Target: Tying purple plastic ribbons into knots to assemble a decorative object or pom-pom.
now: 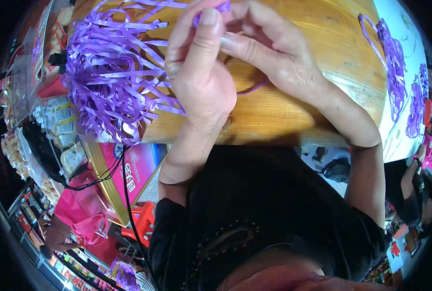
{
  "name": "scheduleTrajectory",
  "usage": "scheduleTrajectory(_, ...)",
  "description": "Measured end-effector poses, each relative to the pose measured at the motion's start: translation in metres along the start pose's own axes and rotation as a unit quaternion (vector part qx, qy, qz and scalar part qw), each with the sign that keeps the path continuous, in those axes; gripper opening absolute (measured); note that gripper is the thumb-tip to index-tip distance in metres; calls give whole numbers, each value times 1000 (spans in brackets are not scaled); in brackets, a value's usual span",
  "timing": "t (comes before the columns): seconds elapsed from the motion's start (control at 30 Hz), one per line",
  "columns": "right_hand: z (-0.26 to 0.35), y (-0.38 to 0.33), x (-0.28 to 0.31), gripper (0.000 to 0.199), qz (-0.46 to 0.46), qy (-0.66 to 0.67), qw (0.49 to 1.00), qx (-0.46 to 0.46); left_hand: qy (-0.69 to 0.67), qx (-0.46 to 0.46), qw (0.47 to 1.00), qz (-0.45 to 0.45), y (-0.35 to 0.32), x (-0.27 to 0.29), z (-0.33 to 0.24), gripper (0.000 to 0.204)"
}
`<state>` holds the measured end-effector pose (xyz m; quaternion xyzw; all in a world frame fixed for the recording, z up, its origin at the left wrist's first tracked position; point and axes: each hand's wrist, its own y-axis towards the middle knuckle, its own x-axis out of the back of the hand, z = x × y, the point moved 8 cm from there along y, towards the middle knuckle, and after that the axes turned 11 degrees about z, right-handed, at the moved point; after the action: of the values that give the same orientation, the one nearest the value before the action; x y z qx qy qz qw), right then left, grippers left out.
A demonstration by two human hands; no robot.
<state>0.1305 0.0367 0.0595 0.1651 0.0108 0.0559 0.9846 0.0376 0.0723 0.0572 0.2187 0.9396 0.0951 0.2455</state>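
Note:
Both hands are raised close together over the far part of a wooden table (342, 53). My left hand (200, 68) is closed, its thumb up and fingers curled around a short bit of purple ribbon (223, 7). My right hand (279, 56) meets it from the right, thumb and fingers pinched at the same ribbon. Fingers partly cover the ribbon, and the top edge of the view cuts off some of it. A thin purple strand trails below the hands onto the wood. Left of my left hand lies a big heap of loose, cut purple ribbons (114, 80).
Purple ribbon bundles (394, 70) lie on a white surface (393, 143) at the right. Plastic-wrapped packages (58, 119) crowd the left side. Below the table edge are a pink box (133, 169), black cables, a red stool (145, 220) and a pink bag (82, 213). Other people are farther off.

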Motion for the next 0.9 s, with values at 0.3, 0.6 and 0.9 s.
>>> scheduleTrajectory(0.3, -5, 2, -4, 16, 76, 117, 986, -97, -72, 20, 996, 43, 7, 7, 2, 34)
scheduleTrajectory(0.6, 3, -1, 18, 11, 51, 197, 964, -170, -11, -11, 1000, 20, 12, 34, -27, 18)
scheduleTrajectory(0.9, 44, 20, 15, 24, 88, 128, 987, 28, 39, 96, 995, -8, -3, 34, -7, 7)
